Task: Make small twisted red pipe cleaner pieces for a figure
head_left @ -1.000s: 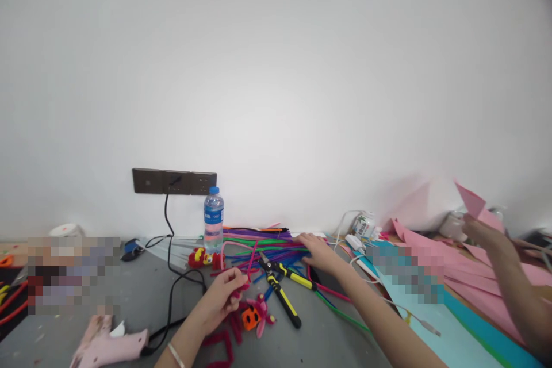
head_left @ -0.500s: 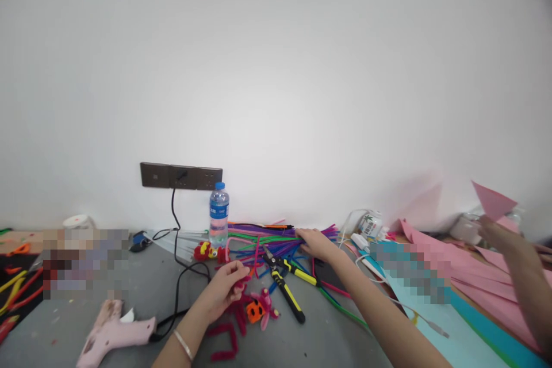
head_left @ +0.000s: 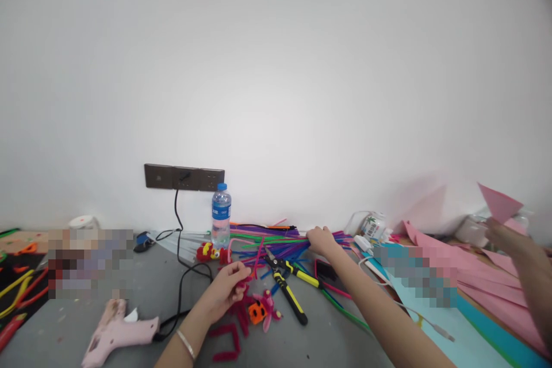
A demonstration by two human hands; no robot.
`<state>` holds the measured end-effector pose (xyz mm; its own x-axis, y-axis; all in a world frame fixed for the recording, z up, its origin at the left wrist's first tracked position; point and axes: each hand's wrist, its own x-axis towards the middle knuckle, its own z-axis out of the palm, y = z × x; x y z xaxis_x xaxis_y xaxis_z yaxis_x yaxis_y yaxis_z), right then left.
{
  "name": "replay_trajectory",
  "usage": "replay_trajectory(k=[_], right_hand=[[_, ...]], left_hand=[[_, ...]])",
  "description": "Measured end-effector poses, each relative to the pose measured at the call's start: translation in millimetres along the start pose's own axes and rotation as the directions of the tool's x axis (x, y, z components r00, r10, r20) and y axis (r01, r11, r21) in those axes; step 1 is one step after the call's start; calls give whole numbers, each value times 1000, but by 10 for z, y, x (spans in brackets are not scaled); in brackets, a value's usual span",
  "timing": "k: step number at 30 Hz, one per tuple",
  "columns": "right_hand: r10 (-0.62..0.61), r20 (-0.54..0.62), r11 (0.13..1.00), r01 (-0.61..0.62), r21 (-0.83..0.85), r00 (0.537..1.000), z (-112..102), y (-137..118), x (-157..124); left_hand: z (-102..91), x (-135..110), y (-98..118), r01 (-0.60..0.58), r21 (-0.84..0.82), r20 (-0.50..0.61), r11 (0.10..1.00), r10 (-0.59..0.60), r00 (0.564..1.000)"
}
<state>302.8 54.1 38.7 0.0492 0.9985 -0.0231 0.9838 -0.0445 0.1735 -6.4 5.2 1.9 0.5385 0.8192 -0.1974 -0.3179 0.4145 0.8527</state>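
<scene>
Left hand: its thumb and fingers are closed in a pinch; the left hand [head_left: 233, 286] holds a short magenta fuzzy piece [head_left: 242, 286], mostly hidden by the fingers, above the grey counter [head_left: 336, 345].
Right hand: the right hand [head_left: 321, 240] reaches to the back, fingers bent down onto the fuzzy stems [head_left: 282, 250]; whether they grip any, I cannot tell.
Fuzzy stems: a loose heap near the wall, purple, blue, green and magenta, crossing one another.
Feel of the stems: probably very light, soft outside with a bendable core; they likely keep any bend and catch on neighbours rather than slip.
Where to hold a stem: best near a free end, between thumb and fingertip, so the rest of the heap stays put.
Feel of the magenta piece: likely light and easily squashed; a gentle pinch should do.
Orange-faced figure: the pink figure with the orange face [head_left: 257, 311] lies just beside the left hand; whether it joins the held piece is unclear. Its thin limbs look easily bent, so the body seems the safer hold.
Pliers: the yellow-and-black pliers [head_left: 293, 298] lie between the two hands, handles spread.
Left side: a pink glue gun [head_left: 123, 333] rests on the counter.
</scene>
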Motion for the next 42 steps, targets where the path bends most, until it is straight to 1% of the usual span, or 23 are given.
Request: replay_trajectory(k=[2,3,5,6,9,11,12,13,14,15,16,17,19,21,23,25,27,28,34,36,38,40,42], right_hand=[[39,-47,999,-40,-21,998,-171,84,-30],[63,-89,997,-65,-28,994,-267,134,-56],[100,-212,994,-108,-25,972,-461,242,-128],[115,-280,992,-125,-18,953,-551,297,-172],[189,-453,980,-197,31,871,-767,469,-305],[268,-517,961,-262,87,813,-866,587,-369],[328,-540,944,-292,154,775,-904,644,-390],[401,-550,915,-293,277,732,-935,696,-402],[445,-541,885,-258,387,713,-959,738,-408],[465,-520,854,-207,478,716,-974,766,-409],[461,-498,826,-151,542,735,-976,778,-406],[431,-475,814,-104,571,767,-964,772,-400],[359,-428,814,-53,579,830,-889,705,-387],[257,-343,817,-13,577,903,-748,587,-375],[158,-248,819,13,574,956,-567,453,-372],[61,-129,818,25,574,990,-382,333,-377],[-24,-27,814,36,580,999,-224,241,-385],[-56,-1,808,46,588,998,-158,205,-386],[-128,19,775,88,625,992,125,8,-298],[-140,3,766,106,634,990,174,-62,-255],[-161,-31,744,142,653,987,176,-129,-227],[-196,-89,699,203,686,977,130,-198,-224],[-235,-166,636,280,719,958,55,-281,-250]], left_hand=[[4,-2,1,1,-12,5,1000,-1,1000],[6,-2,0,2,-18,7,1000,-2,1000],[9,3,-3,5,-25,9,1000,-4,1000],[8,7,-6,7,-26,9,1000,-7,1000],[5,20,-15,16,-26,14,1000,-16,1000],[6,22,-19,18,-26,19,999,-18,1000],[9,20,-19,18,-27,21,999,-18,1000],[14,17,-19,18,-27,21,999,-18,1000],[19,13,-17,17,-29,18,999,-17,1000],[25,10,-16,16,-31,13,999,-15,1000],[30,7,-15,15,-33,6,999,-15,1000],[33,5,-15,15,-34,-4,999,-15,1000],[35,6,-18,16,-36,-29,999,-17,999],[31,10,-23,18,-34,-49,999,-19,999],[23,15,-28,18,-29,-61,999,-20,998],[17,20,-30,22,-22,-67,1000,-23,997],[17,22,-29,25,-17,-70,1000,-26,997],[17,22,-27,26,-17,-71,1000,-27,997],[20,5,-25,29,-9,-77,1000,-30,997],[18,-1,-20,33,-4,-69,999,-33,997],[15,-2,-13,34,0,-64,999,-34,997],[14,1,-10,31,-1,-63,1000,-31,998],[13,4,-16,34,-6,-44,999,-35,998]])
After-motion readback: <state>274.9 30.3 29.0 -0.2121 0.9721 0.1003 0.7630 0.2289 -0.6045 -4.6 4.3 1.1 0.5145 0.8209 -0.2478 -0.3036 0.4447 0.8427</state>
